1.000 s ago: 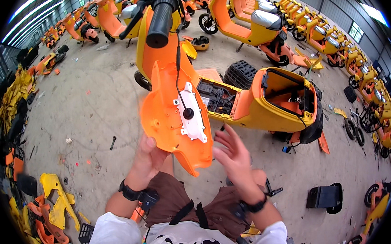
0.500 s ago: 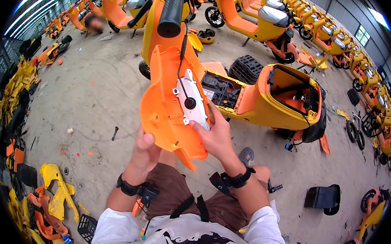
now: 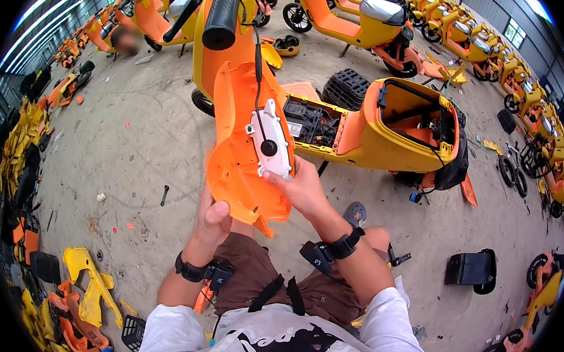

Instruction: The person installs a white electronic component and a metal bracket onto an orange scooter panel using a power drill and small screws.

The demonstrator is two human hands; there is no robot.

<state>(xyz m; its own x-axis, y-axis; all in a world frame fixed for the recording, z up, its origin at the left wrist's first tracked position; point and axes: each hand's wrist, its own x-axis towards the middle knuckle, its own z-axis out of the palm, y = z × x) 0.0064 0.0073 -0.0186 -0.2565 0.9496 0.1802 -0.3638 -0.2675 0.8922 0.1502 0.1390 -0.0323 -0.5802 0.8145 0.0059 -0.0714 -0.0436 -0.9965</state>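
An orange plastic scooter panel point(image 3: 230, 173) is held up in front of me, its hollow inner side facing me. Fixed within it is a white housing point(image 3: 277, 161) with small tabs, and a black cable point(image 3: 258, 110) runs from its round black plug up toward the scooter's handlebar grip point(image 3: 223, 21). My left hand point(image 3: 212, 212) clasps the panel's lower left edge, thumb on the near side. On the opposite edge, my right hand point(image 3: 301, 186) grips the panel, thumb pressed by the white housing's lower end. The fingers behind the panel are mostly hidden.
The yellow and orange scooter point(image 3: 382, 131) stands just ahead, its floor compartment and seat opening uncovered. A wrench point(image 3: 165, 195) lies on the concrete floor. Broken yellow panels point(image 3: 90, 284) are piled at left; a black box point(image 3: 470, 271) sits at right. Rows of scooters stand behind.
The panel, in both hands, has tilted slightly, and its lower tip sits a little higher. The right thumb stays at the housing's lower end. The whole view has shifted a little.
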